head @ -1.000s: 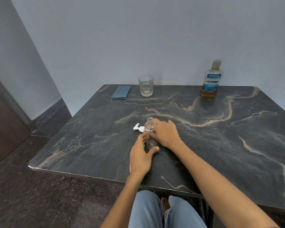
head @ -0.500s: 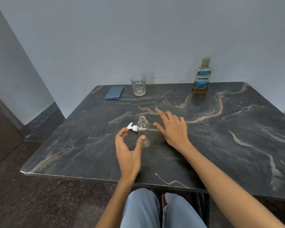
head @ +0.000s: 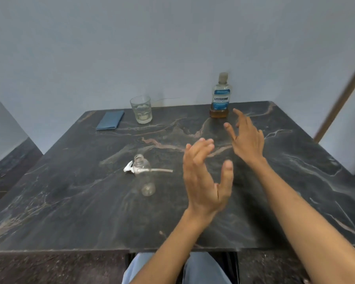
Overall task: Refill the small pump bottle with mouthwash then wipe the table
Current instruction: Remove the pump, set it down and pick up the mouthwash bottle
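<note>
While the small bottle (head: 144,175) stands upright and uncapped on the dark marble table (head: 70,201), a little left of the middle, neither hand has hold of anything. Its white pump top (head: 129,167) lies on the tabletop just behind it, the nozzle end showing to the left of the bottle and the thin dip tube (head: 162,170) stretching out to the right. The left hand (head: 206,181) is raised above the table to the right of the bottle, palm turned inward, fingers straight and close together with the thumb spread away; it touches nothing. The right hand (head: 247,138) reaches farther back and to the right, fingers spread and straight, empty, with the fingertips near the mouthwash bottle (head: 220,97) but apart from it. That bottle stands upright at the far edge of the table close to the wall, its cap on, a blue label across the front and a low band of amber liquid at the bottom. A drinking glass (head: 141,109) stands at the far edge to the left of it, and a folded blue cloth (head: 110,120) lies flat just left of the glass. The person's knees in pale blue trousers (head: 203,269) show below the near table edge.
</note>
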Motion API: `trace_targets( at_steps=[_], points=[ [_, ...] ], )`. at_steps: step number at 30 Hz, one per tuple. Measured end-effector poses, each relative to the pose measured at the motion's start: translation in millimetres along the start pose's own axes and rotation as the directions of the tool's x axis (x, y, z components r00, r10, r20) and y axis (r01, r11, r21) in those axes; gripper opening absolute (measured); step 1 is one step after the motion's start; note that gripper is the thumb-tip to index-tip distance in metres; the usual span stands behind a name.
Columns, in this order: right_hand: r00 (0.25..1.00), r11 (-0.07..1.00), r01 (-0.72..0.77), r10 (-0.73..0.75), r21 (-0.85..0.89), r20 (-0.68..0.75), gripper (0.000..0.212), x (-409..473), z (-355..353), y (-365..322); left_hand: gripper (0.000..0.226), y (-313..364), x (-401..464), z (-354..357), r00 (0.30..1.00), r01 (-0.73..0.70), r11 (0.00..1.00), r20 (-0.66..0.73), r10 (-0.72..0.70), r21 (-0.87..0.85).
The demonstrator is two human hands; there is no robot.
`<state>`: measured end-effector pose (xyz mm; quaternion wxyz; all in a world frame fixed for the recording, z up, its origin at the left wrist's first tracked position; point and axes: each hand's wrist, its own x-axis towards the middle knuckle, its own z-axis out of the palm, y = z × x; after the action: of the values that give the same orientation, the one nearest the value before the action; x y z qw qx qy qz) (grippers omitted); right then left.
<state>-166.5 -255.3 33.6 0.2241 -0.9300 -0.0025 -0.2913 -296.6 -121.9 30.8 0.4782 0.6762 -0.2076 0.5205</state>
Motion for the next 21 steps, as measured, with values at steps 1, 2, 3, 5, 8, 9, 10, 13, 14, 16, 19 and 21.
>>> trace_targets(
  at_steps=[1,2,3,5,8,9,10,13,14,16,19,21],
  points=[
    [1.000,1.000,-0.018,0.018,0.023,-0.011,0.057,6,-1,3,0.033,-3,7,15,0.994,0.107,0.994,-0.004,-0.108,-0.010],
    [0.999,0.998,-0.035,0.035,0.045,-0.017,0.058,14,-3,7,0.035,-8,16,30,0.977,0.214,0.977,-0.008,-0.214,-0.011],
    [0.998,0.996,-0.052,0.053,0.068,-0.018,0.059,21,-3,11,0.035,-15,24,44,0.951,0.308,0.951,-0.009,-0.309,-0.004],
    [0.996,0.991,-0.086,0.087,0.103,-0.006,0.061,36,-3,18,0.035,-34,39,69,0.900,0.435,0.900,-0.002,-0.435,0.028],
    [0.996,0.984,-0.089,0.088,0.153,0.009,0.063,58,4,27,0.037,-70,59,99,0.860,0.497,0.854,0.045,-0.508,0.152],
    [0.997,0.981,-0.083,0.082,0.175,0.015,0.062,67,7,30,0.040,-83,66,107,0.847,0.508,0.838,0.065,-0.528,0.199],
    [0.997,0.976,-0.080,0.075,0.202,0.029,0.061,76,12,33,0.042,-96,72,116,0.829,0.521,0.819,0.086,-0.552,0.241],
    [0.989,0.925,-0.137,0.108,0.354,0.099,0.056,102,30,39,0.052,-139,91,135,0.739,0.565,0.762,0.217,-0.638,0.317],
    [0.985,0.894,-0.160,0.120,0.418,0.122,0.055,111,38,42,0.055,-153,97,142,0.691,0.586,0.741,0.277,-0.668,0.328],
    [0.976,0.837,-0.203,0.132,0.508,0.171,0.055,126,52,45,0.061,-177,110,152,0.581,0.633,0.691,0.375,-0.722,0.349],
    [0.959,0.791,-0.262,0.151,0.553,0.239,0.061,144,75,51,0.068,-204,123,169,0.476,0.674,0.636,0.436,-0.764,0.377],
    [0.948,0.765,-0.297,0.168,0.571,0.269,0.067,150,88,53,0.070,-216,127,178,0.462,0.694,0.619,0.432,-0.774,0.367]
  ],
)
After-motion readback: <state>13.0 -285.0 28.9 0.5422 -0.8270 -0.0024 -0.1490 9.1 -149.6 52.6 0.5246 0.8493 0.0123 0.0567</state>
